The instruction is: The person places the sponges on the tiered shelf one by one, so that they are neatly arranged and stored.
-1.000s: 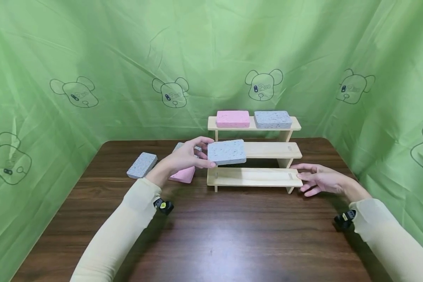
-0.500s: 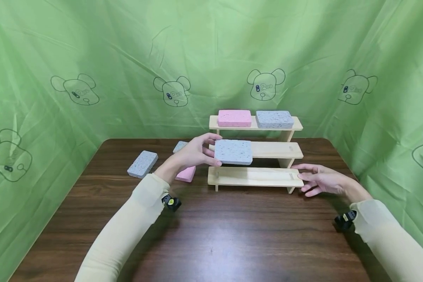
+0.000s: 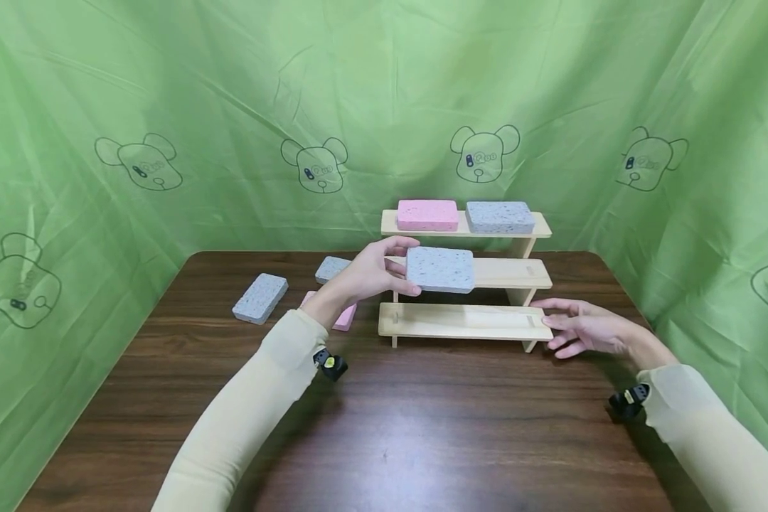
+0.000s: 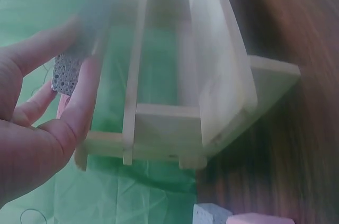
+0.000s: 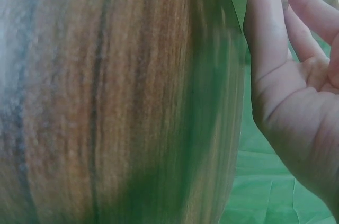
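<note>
My left hand (image 3: 372, 272) grips a pale blue-grey speckled sponge (image 3: 439, 269) by its left end, thumb below and fingers behind. The sponge is held up in front of the middle tier of a three-tier wooden display shelf (image 3: 466, 321). In the left wrist view the sponge (image 4: 66, 73) is partly hidden by the fingers. At the right end of the lowest tier, my right hand (image 3: 589, 328) holds the shelf between thumb and forefinger, its other fingers loosely bent. On the top tier lie a pink sponge (image 3: 427, 215) and a blue-grey sponge (image 3: 500, 217), side by side.
Left of the shelf, on the dark wooden table (image 3: 384, 427), lie a blue-grey sponge (image 3: 260, 299), another blue-grey sponge (image 3: 331, 269) farther back and a pink sponge (image 3: 345, 318) partly covered by my left arm. Green cloth (image 3: 230, 85) with bear-head outlines hangs behind and at both sides.
My left hand has carried the blue-grey sponge rightwards and slightly up along the middle tier. Sponges behind the left arm are now less covered. The right hand stays at the shelf's end.
</note>
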`<state>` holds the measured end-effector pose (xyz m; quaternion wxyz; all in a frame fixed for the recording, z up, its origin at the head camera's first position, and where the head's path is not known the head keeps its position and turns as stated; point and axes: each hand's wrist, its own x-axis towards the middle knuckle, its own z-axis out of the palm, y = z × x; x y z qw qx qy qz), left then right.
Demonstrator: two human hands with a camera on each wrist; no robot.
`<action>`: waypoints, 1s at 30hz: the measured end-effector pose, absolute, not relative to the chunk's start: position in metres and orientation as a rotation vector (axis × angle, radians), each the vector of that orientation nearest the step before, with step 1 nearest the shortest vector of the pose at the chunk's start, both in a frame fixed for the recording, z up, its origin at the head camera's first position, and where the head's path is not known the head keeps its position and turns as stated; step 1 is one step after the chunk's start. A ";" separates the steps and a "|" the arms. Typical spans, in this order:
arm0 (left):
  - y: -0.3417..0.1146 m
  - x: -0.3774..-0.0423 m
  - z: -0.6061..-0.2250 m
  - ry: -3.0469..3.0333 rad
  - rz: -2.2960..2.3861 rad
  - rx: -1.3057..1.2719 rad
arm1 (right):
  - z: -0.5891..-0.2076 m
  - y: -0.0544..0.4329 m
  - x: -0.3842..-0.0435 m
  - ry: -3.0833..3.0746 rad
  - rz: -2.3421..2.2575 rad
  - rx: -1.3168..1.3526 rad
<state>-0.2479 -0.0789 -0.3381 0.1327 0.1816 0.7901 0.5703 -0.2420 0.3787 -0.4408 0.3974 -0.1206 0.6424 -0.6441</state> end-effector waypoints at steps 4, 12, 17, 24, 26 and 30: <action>-0.072 -0.250 -0.338 2.287 1.676 0.487 | -0.442 0.377 -0.242 1.635 -1.624 -0.298; -0.058 -0.256 -0.343 2.241 1.755 0.455 | -0.443 0.374 -0.241 1.638 -1.624 -0.297; -0.042 -0.257 -0.344 2.222 1.768 0.439 | -0.441 0.375 -0.238 1.669 -1.613 -0.290; -0.022 -0.259 -0.343 2.246 1.761 0.463 | -0.439 0.375 -0.238 1.699 -1.601 -0.281; -0.017 -0.260 -0.343 2.233 1.770 0.463 | -0.438 0.375 -0.238 1.701 -1.601 -0.290; -0.005 -0.262 -0.345 2.214 1.788 0.466 | -0.438 0.376 -0.239 1.697 -1.605 -0.302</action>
